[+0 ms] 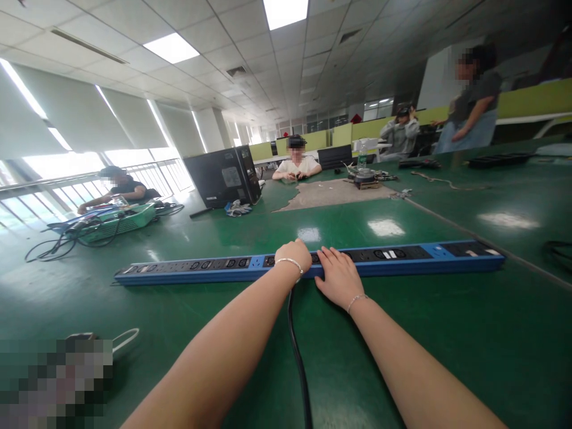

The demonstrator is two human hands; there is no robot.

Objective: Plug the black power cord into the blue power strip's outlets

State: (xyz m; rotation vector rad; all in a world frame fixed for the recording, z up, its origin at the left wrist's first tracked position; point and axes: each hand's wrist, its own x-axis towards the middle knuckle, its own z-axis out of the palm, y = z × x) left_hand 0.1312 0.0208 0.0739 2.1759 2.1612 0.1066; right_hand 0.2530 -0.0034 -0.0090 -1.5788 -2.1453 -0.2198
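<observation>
A long blue power strip (308, 271) with black socket panels lies across the green table. My left hand (295, 257) is closed in a fist over the strip's middle. A black power cord (297, 345) comes out beneath that fist and runs toward me; its plug end is hidden by the hand. Just to the right, my right hand (339, 274) lies over the strip with fingers stretched out, pressing on its top and near side. The sockets under both hands are covered.
A black computer case (223, 179) stands at back left, gloves (238, 208) beside it. Left of it is a green basket (120, 221) with cables. A blurred object (58, 381) lies front left. A bottle (361, 156) stands farther back. Several people are around the table and beyond.
</observation>
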